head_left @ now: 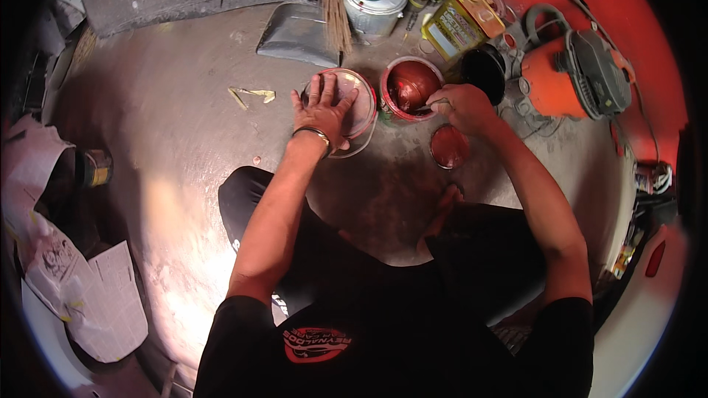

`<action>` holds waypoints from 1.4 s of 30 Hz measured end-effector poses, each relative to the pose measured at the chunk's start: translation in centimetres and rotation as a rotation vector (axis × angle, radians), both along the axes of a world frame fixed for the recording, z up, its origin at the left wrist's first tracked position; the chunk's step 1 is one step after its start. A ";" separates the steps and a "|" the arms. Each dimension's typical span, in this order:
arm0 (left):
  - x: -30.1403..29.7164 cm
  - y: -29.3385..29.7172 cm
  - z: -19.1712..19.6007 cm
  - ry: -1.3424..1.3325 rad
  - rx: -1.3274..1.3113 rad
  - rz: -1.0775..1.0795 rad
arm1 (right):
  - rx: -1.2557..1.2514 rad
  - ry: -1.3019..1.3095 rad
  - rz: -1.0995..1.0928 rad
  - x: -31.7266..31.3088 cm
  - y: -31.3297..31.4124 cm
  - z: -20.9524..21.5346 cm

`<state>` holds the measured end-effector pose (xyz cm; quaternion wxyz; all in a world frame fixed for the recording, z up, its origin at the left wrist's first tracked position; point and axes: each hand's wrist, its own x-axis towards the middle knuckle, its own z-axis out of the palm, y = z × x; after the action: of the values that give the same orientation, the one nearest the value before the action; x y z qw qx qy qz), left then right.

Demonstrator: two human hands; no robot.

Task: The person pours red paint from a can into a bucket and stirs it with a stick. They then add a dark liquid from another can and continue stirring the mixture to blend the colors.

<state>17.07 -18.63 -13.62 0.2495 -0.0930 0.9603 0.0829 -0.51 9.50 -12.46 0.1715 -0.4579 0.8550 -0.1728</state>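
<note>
I see the left hand (pixel 322 110) pressed flat, fingers spread, on a shallow clear container (pixel 352 107) resting on the concrete floor (pixel 169 125), just left of an open can of red paint (pixel 410 88). The right hand (pixel 461 107) is closed around a thin stirring tool at the can's right rim; the tool itself is mostly hidden. A red lid (pixel 448 146) lies near the can, an orange machine (pixel 571 74) sits far right, and a dustpan (pixel 295 33) farther back.

Single head-worn fisheye view, looking steeply down, close above hands and floor (pixel 169 125)
</note>
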 end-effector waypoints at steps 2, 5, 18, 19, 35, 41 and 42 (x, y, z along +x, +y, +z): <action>0.1 0.6 -0.2 0.198 0.069 -0.018 | 0.046 0.034 -0.020 0.4 0.9 0.5; 0.0 3.5 -2.6 0.670 0.560 0.064 | 0.040 0.108 -0.092 2.0 1.4 1.1; -5.1 8.3 -3.6 0.737 0.505 0.195 | 0.115 0.200 -0.033 8.4 5.1 -0.2; -6.0 8.2 -3.3 0.770 0.426 0.123 | 0.081 0.223 -0.016 8.9 5.4 -0.6; -8.6 11.3 -4.3 0.446 0.225 0.005 | -0.139 0.109 0.036 3.4 8.6 0.0; -6.0 14.4 -3.8 0.476 0.217 0.261 | -0.332 0.182 0.054 1.2 7.9 0.7; -5.5 14.2 -5.0 0.535 0.208 0.274 | -0.326 0.164 0.050 1.4 8.2 0.2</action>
<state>11.55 -4.45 -18.59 -0.0171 -0.1705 0.9568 0.2351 0.85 17.70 -12.30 0.0290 -0.5134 0.8151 -0.2668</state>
